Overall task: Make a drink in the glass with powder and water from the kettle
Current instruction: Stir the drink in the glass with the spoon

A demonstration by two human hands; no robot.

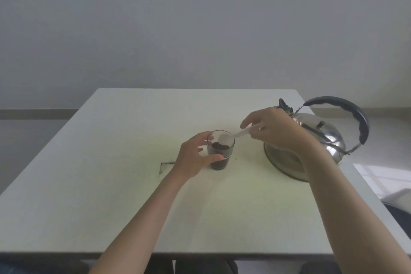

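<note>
Left hand (195,158) curls around the glass (220,150), steadying its side; smooth, breakable, likely light. Dark powder sits inside. Right hand (275,131) pinches a white spoon (233,137), bowl over the rim. Kettle (320,138) behind it: probably heavy, lift by the handle.

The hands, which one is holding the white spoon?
The right hand, in front of the kettle, pinches the spoon over the glass. The left hand only steadies the glass.

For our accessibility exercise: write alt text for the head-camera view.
A right hand holds a white spoon over a glass of dark powder, steadied by the left hand. A steel kettle stands to the right on the pale table.
</note>
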